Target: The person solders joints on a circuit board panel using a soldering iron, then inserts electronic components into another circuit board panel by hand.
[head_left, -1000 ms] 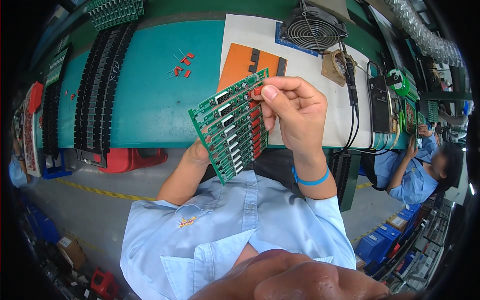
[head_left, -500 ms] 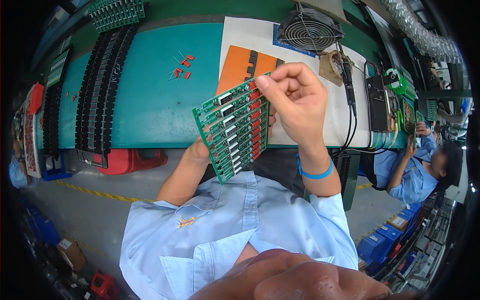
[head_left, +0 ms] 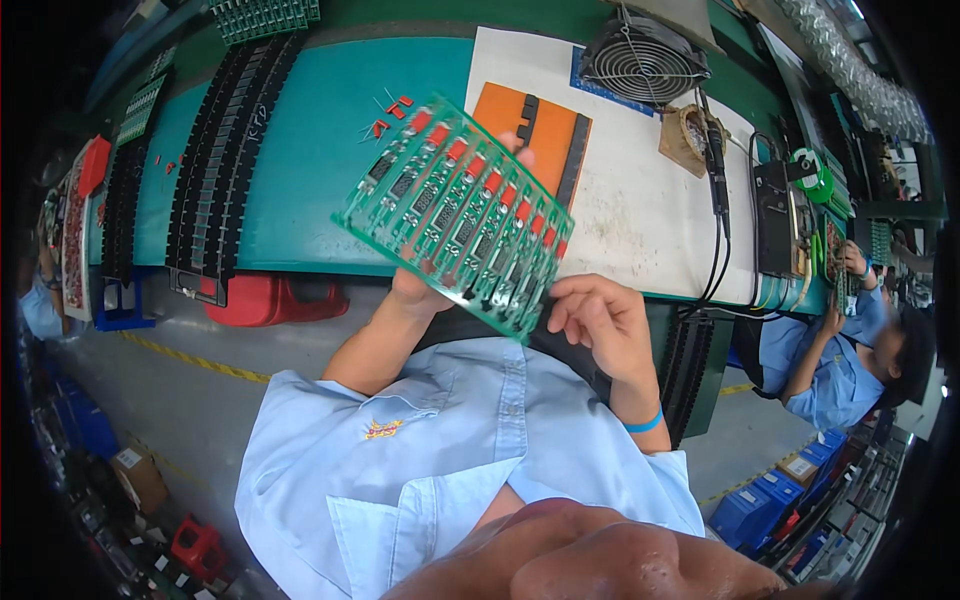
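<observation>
A green circuit board panel (head_left: 460,228), with rows of red parts and dark display parts, is held tilted above the bench's near edge. My left hand (head_left: 418,290) grips it from underneath; its fingertips show past the panel's far edge, and the rest is hidden by the panel. Close to the panel's near right corner is my right hand (head_left: 605,325), its fingers loosely bent and the thumb apart, with nothing seen in it. Whether its index fingertip touches the edge I cannot tell. Several loose red components (head_left: 392,112) with wire leads lie beyond the panel.
An orange board (head_left: 500,105) with black strips lies on a white sheet (head_left: 630,200). Behind stand a fan (head_left: 645,65) and a soldering iron (head_left: 714,150) with black cables. Black slotted rails (head_left: 220,150) run along the left. A co-worker (head_left: 830,350) sits at the right.
The panel has turned, so its red parts now face the far side instead of the right. My right hand has left its upper edge and come down to the near right corner.
</observation>
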### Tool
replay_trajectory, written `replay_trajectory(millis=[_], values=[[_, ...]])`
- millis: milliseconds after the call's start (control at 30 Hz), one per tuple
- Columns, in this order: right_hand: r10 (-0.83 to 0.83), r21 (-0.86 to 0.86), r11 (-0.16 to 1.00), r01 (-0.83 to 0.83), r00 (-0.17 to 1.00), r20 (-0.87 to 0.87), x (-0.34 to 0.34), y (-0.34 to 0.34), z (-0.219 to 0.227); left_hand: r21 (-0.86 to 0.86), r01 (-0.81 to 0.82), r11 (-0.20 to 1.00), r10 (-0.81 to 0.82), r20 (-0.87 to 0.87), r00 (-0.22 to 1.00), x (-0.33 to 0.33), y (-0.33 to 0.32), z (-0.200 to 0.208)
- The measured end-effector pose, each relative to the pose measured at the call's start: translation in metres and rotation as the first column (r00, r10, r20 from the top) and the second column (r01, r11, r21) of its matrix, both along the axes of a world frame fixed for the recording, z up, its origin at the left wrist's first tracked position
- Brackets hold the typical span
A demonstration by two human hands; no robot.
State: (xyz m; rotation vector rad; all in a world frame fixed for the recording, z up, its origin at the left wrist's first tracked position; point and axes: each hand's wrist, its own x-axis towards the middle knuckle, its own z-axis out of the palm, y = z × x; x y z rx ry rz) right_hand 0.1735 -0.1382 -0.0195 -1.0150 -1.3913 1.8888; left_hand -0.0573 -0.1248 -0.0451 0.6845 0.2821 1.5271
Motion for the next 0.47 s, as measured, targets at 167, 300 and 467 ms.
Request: replay_trajectory(millis=[167,300,467], values=[[-0.095,-0.011,0.995,0.095,0.968,-0.231,-0.013,0.002,0.013,0.222,-0.268,0.938,0.311,-0.191,0.931,0.018,0.001,0.003],[-0.192,-0.154,0.979,0.130,0.840,-0.508,0.001,0.020,0.015,0.404,-0.352,0.844,0.496,-0.341,0.798,0.016,-0.001,0.014],[-0.059,0.070,0.992,0.108,0.864,-0.500,0.025,0.050,0.022,-0.028,-0.101,0.994,0.090,-0.277,0.957,0.003,-0.015,0.023]])
